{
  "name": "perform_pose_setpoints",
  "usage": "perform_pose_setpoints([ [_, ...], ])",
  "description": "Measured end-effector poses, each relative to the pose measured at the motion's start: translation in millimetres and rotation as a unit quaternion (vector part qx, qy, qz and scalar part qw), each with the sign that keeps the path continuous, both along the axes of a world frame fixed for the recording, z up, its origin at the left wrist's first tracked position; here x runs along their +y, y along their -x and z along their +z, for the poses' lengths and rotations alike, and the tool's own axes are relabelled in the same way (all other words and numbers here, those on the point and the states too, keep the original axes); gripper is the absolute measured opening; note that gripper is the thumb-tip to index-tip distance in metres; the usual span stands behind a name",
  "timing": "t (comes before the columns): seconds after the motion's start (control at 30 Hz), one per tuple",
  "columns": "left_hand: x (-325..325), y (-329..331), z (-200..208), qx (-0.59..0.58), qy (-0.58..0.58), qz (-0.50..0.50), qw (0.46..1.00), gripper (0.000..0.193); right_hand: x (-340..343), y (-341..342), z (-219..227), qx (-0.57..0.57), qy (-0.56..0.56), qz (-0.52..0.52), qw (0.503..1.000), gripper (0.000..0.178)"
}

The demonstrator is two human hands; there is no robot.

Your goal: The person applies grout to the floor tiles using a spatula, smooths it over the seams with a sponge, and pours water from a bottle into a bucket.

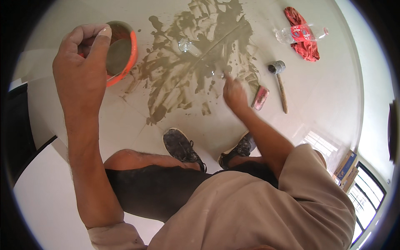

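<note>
Pale, glossy floor (pixel 329 104) stretches beneath the person, with a grey-green slurry smear (pixel 208 54) spread across its middle in streaks, blots and stray drips. At far left stands an orange bucket (pixel 134 48) with more of the same wet stuff inside, partly hidden by the left hand (pixel 81 62), whose fingers curl in toward the thumb; I cannot tell whether they are closed on the rim or a handle. Out over the near right part of the smear, the right hand (pixel 236 95) is blurred, so whether it pinches anything cannot be told. A knock from the left arm could tip the bucket and spread its contents over the floor, I judge. Wet smear on such a smooth surface could also make the dark shoes (pixel 179 143) slide if either steps forward. Beside the right forearm lie a small pink-red block (pixel 261 98) and a mallet (pixel 281 85); a wide sweep to the right might scatter them or coat them in slurry. Farther right, a clear bottle (pixel 287 35) rests across a crumpled red cloth (pixel 307 53). A white wall (pixel 377 83) bounds the right side, with cardboard boxes (pixel 346 166) and a bright barred window (pixel 366 200) at near right.
</note>
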State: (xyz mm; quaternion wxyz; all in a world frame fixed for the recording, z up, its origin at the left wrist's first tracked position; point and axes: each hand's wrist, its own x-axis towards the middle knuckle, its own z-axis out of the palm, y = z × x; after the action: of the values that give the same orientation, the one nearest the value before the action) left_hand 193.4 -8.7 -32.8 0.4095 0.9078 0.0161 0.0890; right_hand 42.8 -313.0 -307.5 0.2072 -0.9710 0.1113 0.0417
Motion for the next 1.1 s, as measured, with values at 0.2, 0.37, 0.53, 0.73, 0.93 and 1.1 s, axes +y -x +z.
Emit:
perform_pose_setpoints([
  [0.2, 11, 2, 7, 0.0, -0.03, 0.003, 1.0, 0.028, 16, -9, -10, 0.1, 0.001, -0.011, 0.995, 0.049],
  [0.37, 12, 3, 5, 0.001, -0.03, -0.009, 1.0, 0.027, -32, -97, 6, 0.01, 0.022, 0.01, 1.0, 0.041],
  [0.53, 14, 3, 6, -0.012, -0.032, 0.007, 0.999, 0.029, -3, 10, 13, 0.149, 0.042, -0.019, 0.988, 0.049],
  [0.73, 9, 1, 3, -0.008, -0.03, -0.015, 0.999, 0.027, -52, -101, -1, 0.135, 0.07, -0.016, 0.988, 0.046],
  [0.93, 23, 6, 6, -0.007, -0.009, 0.018, 1.0, 0.027, -50, -49, 30, 0.038, 0.032, 0.0, 0.999, 0.036],
  [1.1, 20, 1, 3, 0.0, -0.02, 0.017, 1.0, 0.026, -69, -27, 5, 0.064, 0.028, -0.053, 0.996, 0.036],
])
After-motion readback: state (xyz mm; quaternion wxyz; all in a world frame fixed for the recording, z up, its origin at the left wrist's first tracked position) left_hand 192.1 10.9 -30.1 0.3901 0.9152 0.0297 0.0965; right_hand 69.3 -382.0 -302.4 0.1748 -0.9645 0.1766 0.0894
